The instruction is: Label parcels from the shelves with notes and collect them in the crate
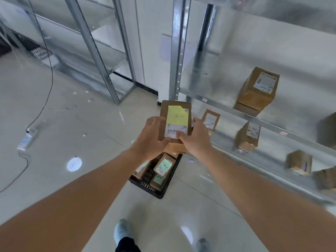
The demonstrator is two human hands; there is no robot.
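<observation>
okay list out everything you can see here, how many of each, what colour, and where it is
held parcel: one, brown cardboard, in both hands above the crate
yellow note: one, stuck on the held parcel's face over its white barcode label
crate: one, black, on the floor below the hands
parcels in crate: at least three, brown, two with green notes
shelf parcels: about seven, brown with white labels, on the metal shelves at right
empty rack: one, grey metal, upper left
power strip: one, white with a black cable, on the floor at left
shoes: two, light blue, bottom edge
left hand: grips the parcel's left side
right hand: grips its right side, thumb on the label
</observation>
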